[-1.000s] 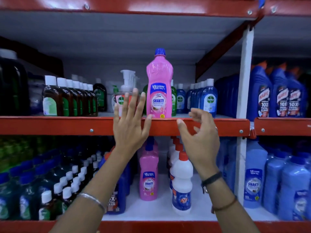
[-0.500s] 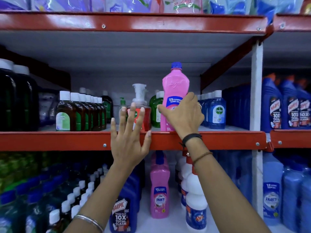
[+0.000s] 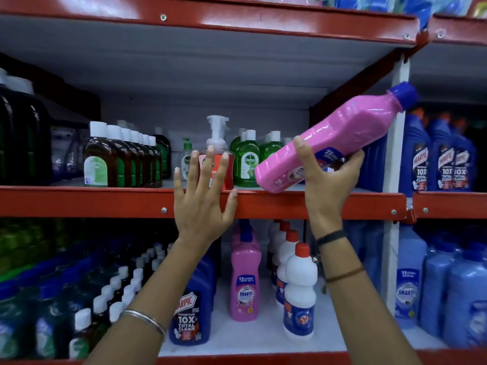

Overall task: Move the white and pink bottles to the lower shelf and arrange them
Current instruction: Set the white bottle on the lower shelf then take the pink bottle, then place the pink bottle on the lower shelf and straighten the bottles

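My right hand [image 3: 326, 180] grips a pink bottle [image 3: 342, 133] with a blue cap, tilted so the cap points up and right, its base just above the middle shelf's red edge [image 3: 276, 204]. My left hand [image 3: 203, 196] is open with fingers spread, resting against that red edge. On the lower shelf [image 3: 263, 335] stands a row of pink bottles [image 3: 245, 280] and, to their right, a row of white bottles with red caps [image 3: 299, 293].
The middle shelf holds brown bottles [image 3: 118, 159], a red pump dispenser [image 3: 217, 159] and green bottles [image 3: 246, 162]. Blue bottles [image 3: 445, 159] fill the right bay. A blue toilet-cleaner bottle [image 3: 191, 312] and small white-capped bottles [image 3: 118, 293] stand lower left. A white upright post [image 3: 392, 233] divides the bays.
My right hand closed on the pink bottle, lifted it off the middle shelf and tipped it to the right. My left hand stayed at the shelf edge. The camera view rose slightly.
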Action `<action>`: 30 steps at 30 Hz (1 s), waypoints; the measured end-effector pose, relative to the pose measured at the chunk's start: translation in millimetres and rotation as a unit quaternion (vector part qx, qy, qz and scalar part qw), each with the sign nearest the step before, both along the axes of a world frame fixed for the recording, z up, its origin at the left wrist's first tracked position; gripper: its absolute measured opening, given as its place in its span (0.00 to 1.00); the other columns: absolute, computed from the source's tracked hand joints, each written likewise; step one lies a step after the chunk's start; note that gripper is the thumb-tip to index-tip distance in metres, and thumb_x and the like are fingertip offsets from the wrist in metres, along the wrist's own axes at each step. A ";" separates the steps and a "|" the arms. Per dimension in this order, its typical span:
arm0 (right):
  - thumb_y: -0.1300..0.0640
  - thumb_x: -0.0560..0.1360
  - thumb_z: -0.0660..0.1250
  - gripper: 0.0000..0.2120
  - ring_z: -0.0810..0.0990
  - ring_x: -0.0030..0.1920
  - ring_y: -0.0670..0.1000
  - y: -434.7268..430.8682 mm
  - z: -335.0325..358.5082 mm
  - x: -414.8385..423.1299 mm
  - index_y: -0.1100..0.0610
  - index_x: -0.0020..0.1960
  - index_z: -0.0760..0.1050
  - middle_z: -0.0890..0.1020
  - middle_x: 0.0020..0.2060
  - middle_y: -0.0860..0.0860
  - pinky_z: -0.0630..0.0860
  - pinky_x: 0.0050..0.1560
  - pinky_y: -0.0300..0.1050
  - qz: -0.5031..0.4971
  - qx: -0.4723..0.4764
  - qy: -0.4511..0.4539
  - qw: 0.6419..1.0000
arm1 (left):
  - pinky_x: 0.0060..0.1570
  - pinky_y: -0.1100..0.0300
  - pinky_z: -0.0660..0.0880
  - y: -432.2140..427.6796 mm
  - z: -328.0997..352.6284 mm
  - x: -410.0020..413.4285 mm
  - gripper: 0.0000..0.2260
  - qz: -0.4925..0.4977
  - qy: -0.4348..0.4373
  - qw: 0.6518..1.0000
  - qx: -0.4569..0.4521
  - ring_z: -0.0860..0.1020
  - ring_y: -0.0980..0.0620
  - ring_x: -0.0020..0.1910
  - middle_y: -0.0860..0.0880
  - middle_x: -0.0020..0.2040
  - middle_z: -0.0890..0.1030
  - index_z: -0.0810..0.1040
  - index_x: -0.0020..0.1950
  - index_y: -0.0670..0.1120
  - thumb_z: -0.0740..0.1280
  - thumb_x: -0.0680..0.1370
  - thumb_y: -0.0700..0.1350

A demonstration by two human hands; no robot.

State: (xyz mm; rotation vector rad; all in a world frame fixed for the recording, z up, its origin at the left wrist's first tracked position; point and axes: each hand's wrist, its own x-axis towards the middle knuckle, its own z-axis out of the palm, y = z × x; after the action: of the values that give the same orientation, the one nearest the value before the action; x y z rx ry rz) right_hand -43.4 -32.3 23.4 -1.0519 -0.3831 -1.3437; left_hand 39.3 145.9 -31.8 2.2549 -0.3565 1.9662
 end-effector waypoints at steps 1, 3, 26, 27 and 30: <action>0.53 0.63 0.78 0.31 0.79 0.47 0.34 -0.1 -6.2 -5.6 0.54 0.61 0.67 0.77 0.51 0.43 0.74 0.46 0.28 0.012 0.001 -0.013 1.000 | 0.74 0.40 0.51 -0.1 0.0 -0.5 0.28 0.001 0.001 1.000 0.000 0.53 0.45 0.79 0.47 0.80 0.57 0.53 0.79 0.52 0.47 0.80 0.61; 0.52 0.63 0.77 0.32 0.79 0.48 0.36 0.8 -22.8 -15.6 0.57 0.63 0.67 0.78 0.52 0.45 0.74 0.48 0.30 0.027 -0.010 -0.023 0.999 | 0.74 0.40 0.50 0.0 -0.5 -0.8 0.28 0.002 0.003 1.000 0.001 0.53 0.44 0.79 0.47 0.80 0.56 0.52 0.79 0.52 0.48 0.80 0.60; 0.34 0.57 0.74 0.41 0.77 0.54 0.58 53.8 -251.7 65.6 0.56 0.61 0.67 0.78 0.53 0.56 0.77 0.47 0.51 -0.212 -0.227 0.387 0.868 | 0.74 0.41 0.53 -0.4 -2.4 4.8 0.28 -0.002 -0.039 0.999 -0.012 0.57 0.43 0.78 0.47 0.78 0.61 0.58 0.78 0.52 0.54 0.79 0.59; 0.34 0.57 0.73 0.42 0.76 0.55 0.59 54.4 -253.0 67.7 0.57 0.61 0.66 0.78 0.54 0.56 0.78 0.47 0.53 -0.211 -0.225 0.397 0.864 | 0.74 0.42 0.53 -0.4 -2.0 4.3 0.28 -0.001 -0.038 0.999 -0.013 0.57 0.43 0.78 0.47 0.78 0.61 0.58 0.78 0.52 0.54 0.79 0.59; 0.34 0.57 0.74 0.43 0.75 0.57 0.58 56.2 -255.4 72.2 0.57 0.63 0.65 0.77 0.56 0.56 0.78 0.49 0.55 -0.212 -0.225 0.416 0.855 | 0.74 0.42 0.53 -0.5 -1.9 3.2 0.28 -0.002 -0.037 0.999 -0.012 0.58 0.43 0.78 0.47 0.78 0.62 0.59 0.78 0.52 0.55 0.79 0.58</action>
State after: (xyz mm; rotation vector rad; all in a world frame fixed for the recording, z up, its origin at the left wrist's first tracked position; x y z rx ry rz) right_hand 28.8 24.0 -232.0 -2.0828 0.2248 -1.0437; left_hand 42.4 145.4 -33.7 2.1699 -0.3412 2.0450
